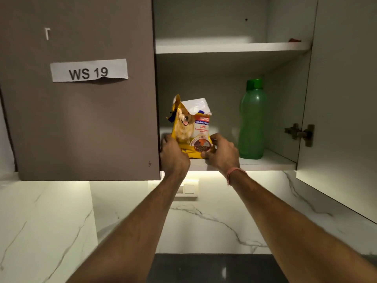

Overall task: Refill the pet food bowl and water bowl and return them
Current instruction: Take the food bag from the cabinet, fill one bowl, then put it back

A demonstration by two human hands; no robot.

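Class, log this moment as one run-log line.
both hands grip dog food bag | bag on lower cabinet shelf | green bottle beside | bowls unseen

Shelf: food bag, green bottle

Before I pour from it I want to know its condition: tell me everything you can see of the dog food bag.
The dog food bag is a yellow, glossy pouch printed with a golden dog and a kibble picture. Its top is torn open, the pale lining showing. It stands upright at the front left of the lower cabinet shelf, apart from the green bottle. The left hand grips its lower left edge; the right hand grips its lower right corner.
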